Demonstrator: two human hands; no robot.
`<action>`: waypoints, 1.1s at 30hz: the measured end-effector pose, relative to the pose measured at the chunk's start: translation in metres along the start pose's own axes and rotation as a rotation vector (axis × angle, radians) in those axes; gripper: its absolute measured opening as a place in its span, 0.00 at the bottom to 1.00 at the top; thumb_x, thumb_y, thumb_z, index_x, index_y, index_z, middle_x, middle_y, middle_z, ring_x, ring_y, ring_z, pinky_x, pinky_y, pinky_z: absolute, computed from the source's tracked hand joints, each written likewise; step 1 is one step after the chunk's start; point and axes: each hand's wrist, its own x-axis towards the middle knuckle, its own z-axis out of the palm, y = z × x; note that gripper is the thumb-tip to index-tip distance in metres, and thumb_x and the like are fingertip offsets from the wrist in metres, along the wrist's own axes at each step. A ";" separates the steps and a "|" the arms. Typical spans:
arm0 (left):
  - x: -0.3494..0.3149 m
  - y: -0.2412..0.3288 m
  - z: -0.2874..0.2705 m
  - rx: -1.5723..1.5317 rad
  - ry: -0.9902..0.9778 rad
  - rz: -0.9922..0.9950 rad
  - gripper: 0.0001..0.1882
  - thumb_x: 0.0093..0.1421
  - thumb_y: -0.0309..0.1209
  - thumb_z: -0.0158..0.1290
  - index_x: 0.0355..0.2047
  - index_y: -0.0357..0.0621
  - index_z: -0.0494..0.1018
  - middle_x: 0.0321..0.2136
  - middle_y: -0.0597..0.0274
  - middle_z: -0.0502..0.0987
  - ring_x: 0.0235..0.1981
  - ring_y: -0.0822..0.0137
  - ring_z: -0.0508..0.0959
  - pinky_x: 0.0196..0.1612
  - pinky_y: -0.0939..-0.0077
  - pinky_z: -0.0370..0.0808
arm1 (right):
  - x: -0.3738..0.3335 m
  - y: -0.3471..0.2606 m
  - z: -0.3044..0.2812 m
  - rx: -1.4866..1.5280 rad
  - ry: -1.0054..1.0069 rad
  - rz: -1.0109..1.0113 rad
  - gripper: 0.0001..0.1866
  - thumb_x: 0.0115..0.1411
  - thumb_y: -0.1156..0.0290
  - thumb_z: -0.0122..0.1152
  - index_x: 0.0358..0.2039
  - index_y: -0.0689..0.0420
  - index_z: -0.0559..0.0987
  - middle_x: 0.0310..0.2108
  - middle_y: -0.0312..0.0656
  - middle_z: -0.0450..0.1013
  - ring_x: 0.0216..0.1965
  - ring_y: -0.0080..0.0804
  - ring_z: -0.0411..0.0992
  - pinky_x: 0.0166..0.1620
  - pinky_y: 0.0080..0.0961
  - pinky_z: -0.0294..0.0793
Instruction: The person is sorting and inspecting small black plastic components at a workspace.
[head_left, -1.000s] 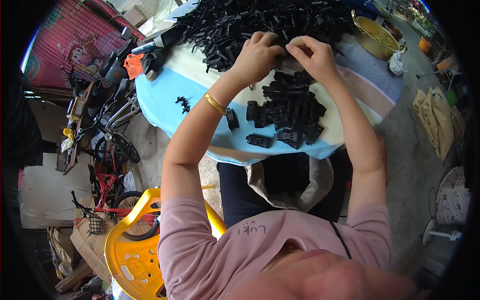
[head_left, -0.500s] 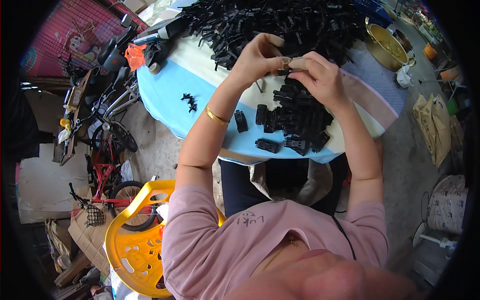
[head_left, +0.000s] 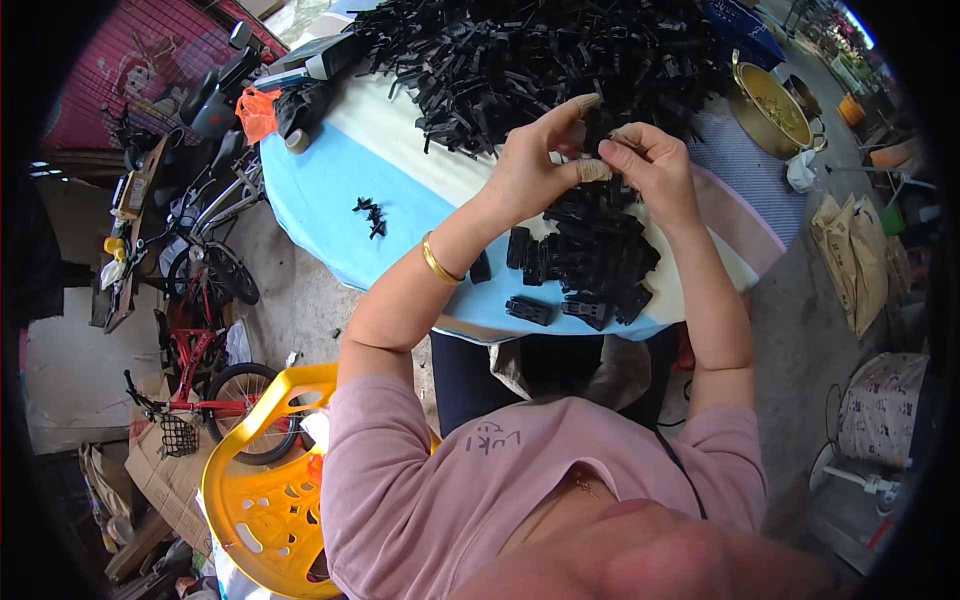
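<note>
My left hand [head_left: 540,170] and my right hand [head_left: 662,178] meet over the near edge of a large heap of black plastic parts [head_left: 520,60]. Pale covers wrap my left thumb and forefinger. The left forefinger is lifted off the thumb while the other fingers curl in. In my right hand the thumb and forefinger are pinched; whatever is between the hands is too small and dark to name. Just below them lies a pile of black plastic blocks [head_left: 600,245]. A single black block [head_left: 529,310] sits by the near table edge, and another [head_left: 481,267] is partly behind my left forearm.
A few black bits [head_left: 371,217] lie on the blue part of the tablecloth [head_left: 320,200]. At the far right stands a gold-coloured pot [head_left: 768,105]. A tape roll [head_left: 297,141] and an orange bag [head_left: 258,114] are at the left edge. A yellow chair [head_left: 262,510] stands at my left.
Both hands have shifted slightly right and nearer. My left forefinger has lifted away from the thumb. The whole view has moved a little.
</note>
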 end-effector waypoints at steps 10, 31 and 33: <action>0.002 -0.004 -0.002 -0.539 -0.010 -0.172 0.23 0.53 0.18 0.48 0.51 0.37 0.59 0.37 0.60 0.73 0.37 0.71 0.74 0.40 0.79 0.73 | 0.005 0.005 -0.006 0.223 -0.024 0.129 0.05 0.56 0.72 0.54 0.31 0.60 0.73 0.19 0.27 0.64 0.16 0.08 0.54 0.18 0.07 0.50; -0.007 -0.005 0.009 0.047 0.270 0.192 0.11 0.49 0.19 0.53 0.35 0.36 0.71 0.31 0.55 0.76 0.29 0.68 0.77 0.33 0.81 0.73 | -0.003 0.001 0.006 -0.114 -0.061 0.073 0.07 0.58 0.71 0.49 0.30 0.61 0.74 0.17 0.30 0.67 0.14 0.08 0.53 0.16 0.08 0.49; -0.007 -0.003 0.005 0.294 0.204 0.283 0.14 0.50 0.17 0.53 0.38 0.33 0.68 0.35 0.58 0.75 0.35 0.73 0.75 0.38 0.82 0.72 | -0.004 0.002 0.004 -0.106 -0.056 0.117 0.08 0.59 0.70 0.49 0.31 0.61 0.74 0.18 0.30 0.67 0.15 0.08 0.53 0.17 0.08 0.48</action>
